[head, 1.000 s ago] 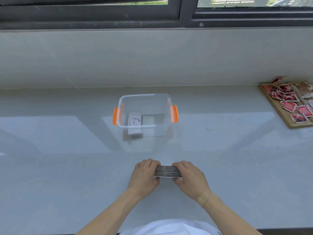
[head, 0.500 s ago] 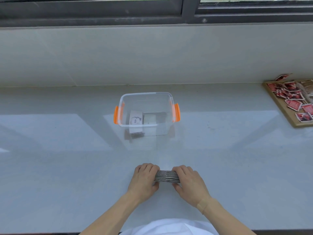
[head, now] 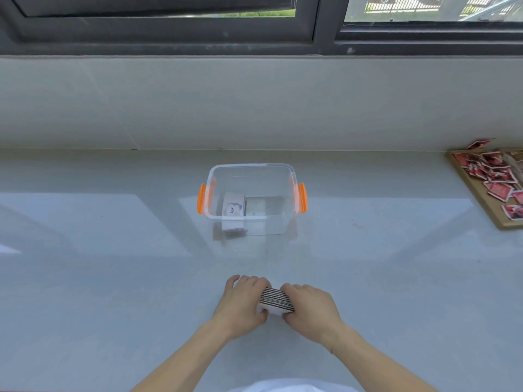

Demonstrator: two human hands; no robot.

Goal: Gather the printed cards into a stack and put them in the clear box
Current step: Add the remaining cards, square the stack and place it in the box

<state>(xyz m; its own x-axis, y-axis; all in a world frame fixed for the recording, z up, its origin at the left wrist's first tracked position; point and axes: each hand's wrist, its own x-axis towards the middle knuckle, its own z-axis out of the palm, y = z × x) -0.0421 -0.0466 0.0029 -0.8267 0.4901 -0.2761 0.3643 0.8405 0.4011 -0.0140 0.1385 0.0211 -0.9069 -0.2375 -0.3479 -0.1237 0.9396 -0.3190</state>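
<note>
A stack of printed cards (head: 276,300) stands on edge on the pale counter, its striped edges facing up. My left hand (head: 243,304) presses its left end and my right hand (head: 310,308) presses its right end, so the stack is squeezed between them. A white face shows on the stack's near side. The clear box (head: 252,168) with orange handles (head: 201,198) sits farther back, in line with my hands. Inside it lie a white card printed "love" (head: 232,207) and a grey stack (head: 256,206) beside it.
A wooden board (head: 478,205) at the far right edge holds several red printed cards (head: 499,190). A low wall and a dark window frame run along the back. The counter (head: 113,264) stretches wide to both sides.
The stack has tilted slightly, its right end nearer to me, and my hands have closed in on it. The view has shifted a little.
</note>
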